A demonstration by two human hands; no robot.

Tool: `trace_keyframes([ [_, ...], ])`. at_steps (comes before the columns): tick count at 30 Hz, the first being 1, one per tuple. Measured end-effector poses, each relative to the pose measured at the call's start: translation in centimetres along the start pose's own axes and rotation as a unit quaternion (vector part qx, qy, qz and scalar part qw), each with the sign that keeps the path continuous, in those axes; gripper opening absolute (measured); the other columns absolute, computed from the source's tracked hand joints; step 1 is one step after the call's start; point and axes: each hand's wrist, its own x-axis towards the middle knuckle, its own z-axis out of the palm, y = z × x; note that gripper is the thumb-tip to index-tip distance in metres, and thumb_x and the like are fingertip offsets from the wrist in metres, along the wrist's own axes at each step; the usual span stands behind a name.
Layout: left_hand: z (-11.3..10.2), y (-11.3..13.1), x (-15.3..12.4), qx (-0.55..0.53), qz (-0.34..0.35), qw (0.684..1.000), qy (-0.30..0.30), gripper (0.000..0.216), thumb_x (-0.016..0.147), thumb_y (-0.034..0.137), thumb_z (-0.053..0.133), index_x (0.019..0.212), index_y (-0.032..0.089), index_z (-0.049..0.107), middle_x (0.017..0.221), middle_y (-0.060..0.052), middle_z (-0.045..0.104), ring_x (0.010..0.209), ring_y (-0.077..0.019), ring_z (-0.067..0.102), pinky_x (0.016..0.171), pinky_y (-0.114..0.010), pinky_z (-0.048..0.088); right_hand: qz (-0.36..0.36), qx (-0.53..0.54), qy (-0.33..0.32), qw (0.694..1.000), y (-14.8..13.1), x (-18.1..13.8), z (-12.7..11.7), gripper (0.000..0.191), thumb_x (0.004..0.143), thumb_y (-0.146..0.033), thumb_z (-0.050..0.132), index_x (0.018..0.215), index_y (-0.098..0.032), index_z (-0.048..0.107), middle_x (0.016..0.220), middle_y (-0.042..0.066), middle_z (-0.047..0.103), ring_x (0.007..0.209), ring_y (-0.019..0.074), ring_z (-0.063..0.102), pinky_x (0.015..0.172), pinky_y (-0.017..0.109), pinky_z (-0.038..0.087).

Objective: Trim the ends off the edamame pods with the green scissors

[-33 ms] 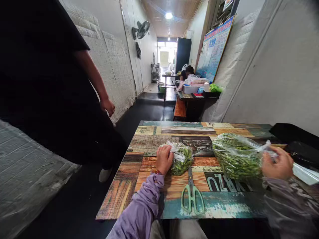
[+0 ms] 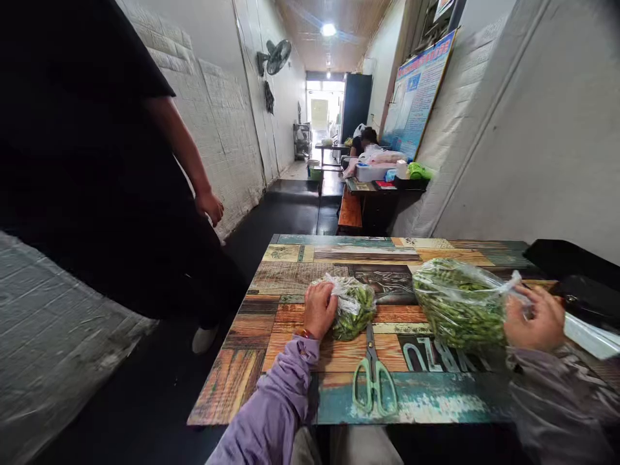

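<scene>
Left hand [image 2: 320,310] curled against small clear-plastic bag of green produce [image 2: 357,313], grip unclear. Right hand [image 2: 535,318], well apart, has shifted slightly inward, pinching larger clear-plastic bag of green produce [image 2: 455,313]; hold apparently unbroken. Both on multicoloured wood-patterned table [image 2: 242,361].

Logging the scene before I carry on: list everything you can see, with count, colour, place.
small bag: 1, clear, green inside, table middle
large bag: 1, clear, green inside, table right
scissors: 1 pair, green-handled, table's near edge
table: 1, multicoloured, in front
dark items: count unclear, black, table's right end
bench: 1, orange-brown, beyond table
tub: 1, whitish, beyond table
fan: 1, dark, left wall
board: 1, blue, right wall
far clutter: uncountable, mixed, back
people: 2, dark-clad, left and far back
left hand: 1, purple-sleeved, on small bag
right hand: 1, purple-sleeved, gripping large bag
</scene>
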Motion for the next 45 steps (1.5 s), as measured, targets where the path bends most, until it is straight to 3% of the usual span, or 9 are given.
trace_keyframes([
  [7, -0.4, 0.1, -0.6, -0.043, -0.007, 0.999, 0.010, 0.028, 0.081, 0.023, 0.054, 0.109, 0.022, 0.057, 0.118, -0.007, 0.061, 0.118, -0.0235, 0.049, 0.106, -0.047, 0.026, 0.003, 0.061, -0.002, 0.998, -7.9, -2.3, -5.2, 0.031, 0.080, -0.028, 0.055, 0.107, -0.017, 0.065, 0.117, 0.013, 0.062, 0.110, 0.0292, 0.057, 0.094, 0.043, 0.045],
  [10, -1.0, 0.0, -0.4, -0.075, -0.018, 0.996, 0.034, 0.030, 0.083, 0.026, 0.051, 0.113, 0.021, 0.055, 0.120, -0.008, 0.060, 0.116, -0.0225, 0.050, 0.103, -0.044, 0.030, -0.028, 0.170, -0.106, 0.979, -12.8, -2.9, -5.7, 0.029, 0.083, -0.029, 0.052, 0.106, -0.016, 0.064, 0.107, 0.013, 0.065, 0.100, 0.0251, 0.061, 0.079, 0.039, 0.052],
  [15, -2.8, -1.2, -0.5, -0.116, -0.041, 0.990, 0.071, 0.022, 0.086, 0.024, 0.046, 0.103, 0.021, 0.060, 0.108, -0.007, 0.063, 0.105, -0.0201, 0.055, 0.093, -0.037, 0.041, -0.102, 0.333, -0.359, 0.866, -19.9, -4.4, -0.8, 0.024, 0.089, -0.030, 0.044, 0.103, -0.023, 0.063, 0.104, 0.006, 0.067, 0.095, 0.0182, 0.062, 0.074, 0.030, 0.053],
  [21, -3.4, -1.2, -1.6, -0.086, 0.012, 0.996, 0.033, 0.016, 0.080, 0.021, 0.056, 0.094, 0.022, 0.063, 0.106, -0.005, 0.065, 0.112, -0.0218, 0.052, 0.101, -0.042, 0.035, -0.229, 0.332, -0.444, 0.800, -25.4, -5.7, 5.8, 0.031, 0.083, -0.023, 0.053, 0.113, -0.024, 0.061, 0.116, 0.005, 0.064, 0.107, 0.0199, 0.057, 0.094, 0.037, 0.044],
  [26, -3.2, -0.8, -1.6, -0.065, 0.021, 0.998, 0.017, 0.025, 0.077, 0.024, 0.061, 0.102, 0.023, 0.061, 0.112, -0.006, 0.063, 0.117, -0.0250, 0.049, 0.102, -0.047, 0.034, -0.196, 0.299, -0.444, 0.821, -26.0, -6.1, 7.4, 0.012, 0.079, -0.027, 0.059, 0.083, -0.023, 0.070, 0.088, 0.005, 0.070, 0.089, 0.0197, 0.061, 0.084, 0.034, 0.045],
  [29, -3.4, -0.7, -1.6, -0.076, 0.033, 0.996, 0.019, 0.033, 0.077, 0.025, 0.062, 0.109, 0.023, 0.058, 0.116, -0.007, 0.061, 0.119, -0.0252, 0.048, 0.102, -0.046, 0.034, -0.154, 0.316, -0.435, 0.829, -25.9, -5.5, 6.8, 0.019, 0.084, -0.031, 0.054, 0.082, -0.022, 0.070, 0.085, 0.005, 0.070, 0.083, 0.0178, 0.062, 0.075, 0.029, 0.048],
  [32, -3.5, -0.3, -1.6, -0.089, 0.047, 0.994, 0.032, 0.032, 0.080, 0.025, 0.059, 0.112, 0.024, 0.058, 0.118, -0.007, 0.060, 0.120, -0.0245, 0.047, 0.102, -0.046, 0.034, -0.073, 0.391, -0.432, 0.810, -26.6, -4.6, 5.6, 0.021, 0.084, -0.034, 0.053, 0.090, -0.023, 0.071, 0.092, 0.004, 0.070, 0.088, 0.0172, 0.063, 0.071, 0.027, 0.048],
  [38, -4.2, 0.1, -1.4, -0.131, 0.037, 0.986, 0.094, 0.011, 0.083, 0.022, 0.054, 0.086, 0.022, 0.065, 0.103, -0.006, 0.067, 0.110, -0.0215, 0.053, 0.099, -0.044, 0.037, 0.065, 0.475, -0.424, 0.768, -27.8, -4.1, 5.2, 0.022, 0.076, -0.039, 0.062, 0.088, -0.023, 0.073, 0.091, 0.004, 0.072, 0.085, 0.0186, 0.064, 0.071, 0.029, 0.049],
  [45, -5.8, -1.5, -0.9, -0.267, -0.116, 0.927, 0.235, 0.017, 0.084, 0.025, 0.046, 0.076, 0.018, 0.060, 0.094, -0.005, 0.065, 0.093, -0.0180, 0.059, 0.084, -0.032, 0.045, 0.187, 0.451, -0.346, 0.801, -21.9, -4.2, 7.4, 0.045, 0.078, -0.055, 0.047, 0.090, -0.016, 0.065, 0.068, 0.003, 0.066, 0.043, 0.0107, 0.048, 0.035, 0.022, 0.034],
])
